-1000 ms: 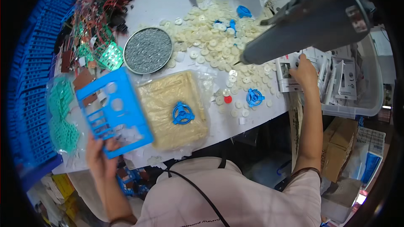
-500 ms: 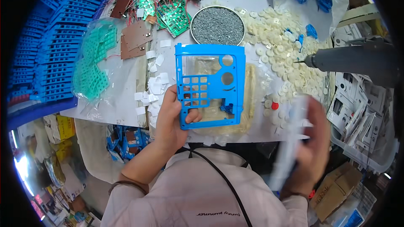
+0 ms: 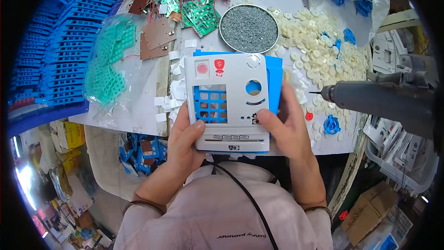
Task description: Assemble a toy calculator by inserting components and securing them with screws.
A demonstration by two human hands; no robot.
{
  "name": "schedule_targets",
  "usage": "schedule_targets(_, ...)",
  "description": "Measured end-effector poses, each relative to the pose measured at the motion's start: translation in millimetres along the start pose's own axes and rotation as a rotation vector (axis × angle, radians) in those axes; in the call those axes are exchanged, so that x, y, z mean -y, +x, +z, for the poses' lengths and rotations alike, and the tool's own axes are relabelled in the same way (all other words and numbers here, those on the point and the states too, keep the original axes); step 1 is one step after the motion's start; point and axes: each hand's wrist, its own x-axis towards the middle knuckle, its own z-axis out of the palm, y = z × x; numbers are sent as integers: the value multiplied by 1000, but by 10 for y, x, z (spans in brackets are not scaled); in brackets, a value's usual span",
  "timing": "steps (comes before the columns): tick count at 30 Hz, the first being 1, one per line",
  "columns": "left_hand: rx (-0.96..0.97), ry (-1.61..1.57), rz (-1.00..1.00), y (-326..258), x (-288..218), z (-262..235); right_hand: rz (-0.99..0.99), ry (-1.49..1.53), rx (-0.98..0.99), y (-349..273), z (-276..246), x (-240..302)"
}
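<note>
A white plastic front panel (image 3: 233, 71) lies over a blue plastic frame (image 3: 276, 76), and I hold the two together above the table's near edge. The white piece has a square window, round holes and a slot; the blue grid shows through the window. My left hand (image 3: 185, 136) grips the left edge, thumb on the white face. On the right side, my right hand (image 3: 291, 127) is closed round both pieces, its thumb near the small holes. The fingers under the panels are mostly hidden.
Beyond the panels stands a round tin of screws (image 3: 249, 28). Pale plastic discs (image 3: 319, 41) spread to its right, near an electric screwdriver (image 3: 370, 93). Green circuit boards (image 3: 199, 14), a bag of green keypads (image 3: 108, 69), stacked blue frames (image 3: 60, 55) and a blue ring part (image 3: 331, 125) lie around.
My right hand has brought the white panel in from the right and laid it over the blue frame. Both hands now grip the pair.
</note>
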Motion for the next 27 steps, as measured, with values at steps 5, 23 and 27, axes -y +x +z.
schedule_targets(5, -40, 956, 413, 110, 6, -225, 15, 347, 52, -78, 135, -95)
schedule_targets(23, -54, 752, 388, 110, -24, -136, -16, 281, 55, -135, 112, -124)
schedule_targets(27, -64, 769, 380, 66, 5, -249, -6, 251, 64, -118, 122, -125)
